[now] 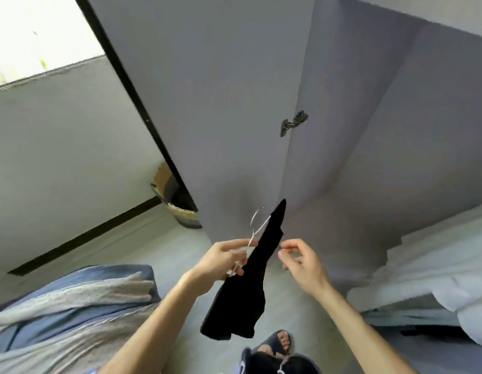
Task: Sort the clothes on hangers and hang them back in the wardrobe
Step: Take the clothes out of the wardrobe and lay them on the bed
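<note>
Item: black garment [248, 287], draped on a white hanger [257, 230], centre of frame, in front of the grey wardrobe door [221, 103].
Left hand [223, 261]: fingers curled round the hanger's lower part.
Right hand [301, 263]: just right of the garment, apart from it, fingers loosely curled, holding nothing.
Lower left: blue-grey bedding [72, 306]. Right edge: white cloth pile [436, 265]. Bottom centre: slippered foot [277, 344] on the floor.

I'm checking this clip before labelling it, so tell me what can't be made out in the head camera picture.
Head view:
Wardrobe rail and inside: not shown; only the open door and panels appear.
Black garment: type unclear, one dark bunched shape.
Hanger: lower part hidden by the left hand and the garment.
Basket: partly behind the door's edge.
</note>
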Available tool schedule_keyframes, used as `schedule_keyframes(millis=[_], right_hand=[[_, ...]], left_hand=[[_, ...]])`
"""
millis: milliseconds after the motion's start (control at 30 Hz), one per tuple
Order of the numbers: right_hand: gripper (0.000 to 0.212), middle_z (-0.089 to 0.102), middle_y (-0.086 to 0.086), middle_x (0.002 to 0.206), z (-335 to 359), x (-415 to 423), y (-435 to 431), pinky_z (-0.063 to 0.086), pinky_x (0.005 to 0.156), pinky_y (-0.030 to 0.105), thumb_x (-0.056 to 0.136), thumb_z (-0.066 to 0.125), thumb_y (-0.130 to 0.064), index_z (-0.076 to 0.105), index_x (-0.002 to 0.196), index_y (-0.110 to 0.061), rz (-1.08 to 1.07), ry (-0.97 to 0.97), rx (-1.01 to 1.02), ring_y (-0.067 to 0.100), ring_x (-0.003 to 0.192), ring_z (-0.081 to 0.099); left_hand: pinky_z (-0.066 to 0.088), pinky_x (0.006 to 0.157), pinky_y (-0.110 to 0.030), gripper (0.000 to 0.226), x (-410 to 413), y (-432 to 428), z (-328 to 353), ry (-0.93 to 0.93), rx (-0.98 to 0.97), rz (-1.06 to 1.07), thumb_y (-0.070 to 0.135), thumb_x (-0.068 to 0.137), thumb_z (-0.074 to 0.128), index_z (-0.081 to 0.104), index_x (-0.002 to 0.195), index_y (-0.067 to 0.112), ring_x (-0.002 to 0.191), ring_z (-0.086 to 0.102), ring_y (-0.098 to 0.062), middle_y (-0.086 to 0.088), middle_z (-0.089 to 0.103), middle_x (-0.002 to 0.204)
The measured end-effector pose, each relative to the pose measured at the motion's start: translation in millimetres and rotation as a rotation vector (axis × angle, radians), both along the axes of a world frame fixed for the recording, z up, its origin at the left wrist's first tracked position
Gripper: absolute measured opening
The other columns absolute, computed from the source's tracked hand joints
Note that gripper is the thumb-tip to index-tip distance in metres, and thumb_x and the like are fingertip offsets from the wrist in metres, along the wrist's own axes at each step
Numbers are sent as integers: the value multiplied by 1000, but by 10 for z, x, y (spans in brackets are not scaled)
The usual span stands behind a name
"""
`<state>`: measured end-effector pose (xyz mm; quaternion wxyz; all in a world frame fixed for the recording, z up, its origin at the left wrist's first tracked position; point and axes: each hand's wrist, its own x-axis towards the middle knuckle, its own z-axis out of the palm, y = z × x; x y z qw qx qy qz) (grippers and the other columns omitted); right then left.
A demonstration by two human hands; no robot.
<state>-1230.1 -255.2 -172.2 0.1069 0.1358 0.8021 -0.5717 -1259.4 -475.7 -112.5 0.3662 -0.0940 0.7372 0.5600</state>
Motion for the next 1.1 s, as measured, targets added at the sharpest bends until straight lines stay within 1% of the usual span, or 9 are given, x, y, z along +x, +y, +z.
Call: schedule_keyframes(millis=[133, 233, 300, 500, 633, 800, 933, 1033, 1100], right_hand=[[42, 46, -2, 131, -7, -65, -508, 48, 83, 13, 88, 71, -23, 51, 115, -49, 226, 149, 174, 2, 82, 64], [63, 14, -11, 155, 1, 15, -945, 36, 110, 33, 90, 68, -39, 37, 143, -48, 588, 158, 390, 8, 126, 39], [62, 12, -10, 158, -33, 94, -1239, 35, 111, 39, 89, 66, -47, 38, 144, -50, 750, 272, 487, 11, 131, 34], [32, 65, -10, 112, -106, 404, -2123, 53, 85, 41, 88, 54, -58, 71, 100, -34, 1104, 639, 486, 15, 96, 54], [41, 65, -17, 88, -105, 649, -2643, 50, 73, 31, 90, 46, -66, 71, 88, -34, 1322, 802, 446, 12, 83, 46], [47, 62, -25, 91, 86, 913, -3187, 48, 76, 27, 87, 42, -74, 71, 91, -37, 1492, 879, 274, 11, 89, 47], [61, 56, -12, 130, 299, 989, -3525, 41, 105, 38, 73, 53, -80, 66, 117, -39, 1512, 747, 186, 19, 125, 41], [96, 25, -7, 158, 269, 909, -3645, 23, 120, 48, 66, 53, -86, 35, 148, -38, 1528, 438, 226, 20, 145, 19], [110, 27, -4, 159, 249, 878, -3668, 27, 118, 46, 63, 60, -86, 22, 153, -35, 1515, 114, 32, 16, 145, 26]], left_hand=[[36, 63, -25, 34, 688, -690, -32, -33, 31, 127, 16, 97, 53, 75, 110, 38, 70, 51, -15, -2, 53, 77], [36, 56, -15, 28, 1246, -1073, -46, -17, 72, 244, 11, 98, 56, 76, 114, 22, 62, 48, -11, 1, 51, 70], [37, 57, -11, 27, 1581, -1282, -46, 19, 72, 309, 6, 99, 55, 74, 116, 14, 59, 47, -7, 5, 53, 67], [46, 70, -18, 18, 2544, -1767, -82, 65, 40, 567, 15, 96, 62, 77, 94, 25, 69, 54, -11, -2, 62, 82], [48, 71, -22, 8, 3072, -1847, -48, 104, -43, 811, 26, 92, 67, 66, 92, 18, 72, 60, -11, 3, 67, 82], [42, 69, -11, 21, 3484, -1728, 135, 204, -285, 1062, 41, 90, 65, 70, 110, 35, 71, 57, 4, 18, 61, 75], [37, 62, -12, 16, 3629, -1677, 312, 261, -484, 1335, 36, 94, 64, 76, 105, 35, 58, 50, 5, 22, 60, 62], [36, 62, -12, 16, 3779, -1732, 460, 275, -528, 1459, 32, 95, 64, 78, 102, 29, 57, 49, 5, 20, 66, 66], [37, 64, -17, 16, 3917, -1783, 533, 290, -520, 1493, 32, 95, 64, 79, 100, 30, 59, 47, 1, 8, 67, 65]])
